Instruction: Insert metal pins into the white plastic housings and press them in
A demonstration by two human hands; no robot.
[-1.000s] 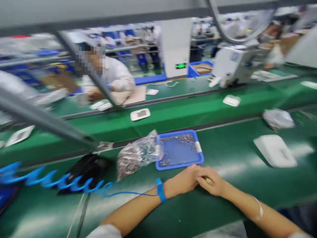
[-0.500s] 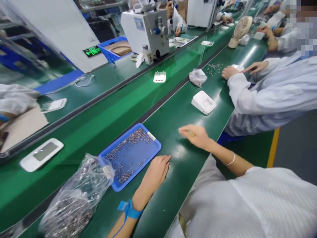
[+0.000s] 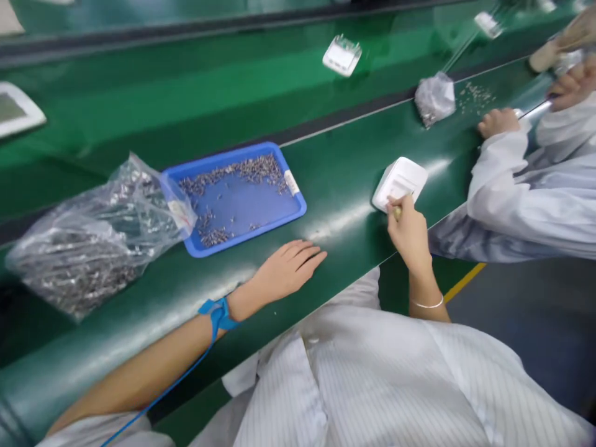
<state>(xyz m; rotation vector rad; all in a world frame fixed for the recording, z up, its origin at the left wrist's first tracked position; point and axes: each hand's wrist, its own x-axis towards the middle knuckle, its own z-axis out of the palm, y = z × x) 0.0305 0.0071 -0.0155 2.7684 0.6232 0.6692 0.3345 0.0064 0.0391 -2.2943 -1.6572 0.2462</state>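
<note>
White casing (image 3: 400, 180) under right hand (image 3: 410, 233); blue tray (image 3: 235, 195) well left.

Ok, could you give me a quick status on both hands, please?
Left hand flat on belt, empty. Right hand on white housing. Blue tray beside left hand; nothing between.
</note>
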